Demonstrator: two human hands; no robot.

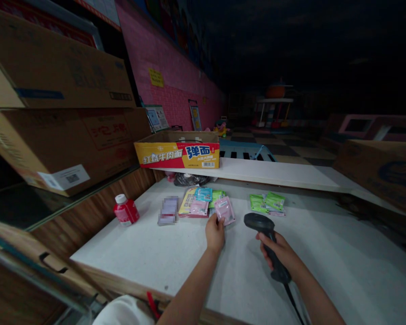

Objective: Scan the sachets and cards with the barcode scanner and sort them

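Observation:
My left hand (215,234) pinches the near edge of a pink packet (224,210) lying on the white counter (176,257). My right hand (280,253) is wrapped round the handle of a black barcode scanner (260,223), whose head points toward the packets. Beside the pink packet lies a small heap of pink, blue, yellow and green packets (199,201). A separate group of green packets (268,201) rests farther right.
A red bottle with a white cap (126,211) stands at the counter's left. A yellow and red noodle carton (177,150) sits on the raised white shelf (274,174). Large cardboard boxes (61,135) stack at left; another box (382,174) is at right. A black bag (189,179) lies under the shelf.

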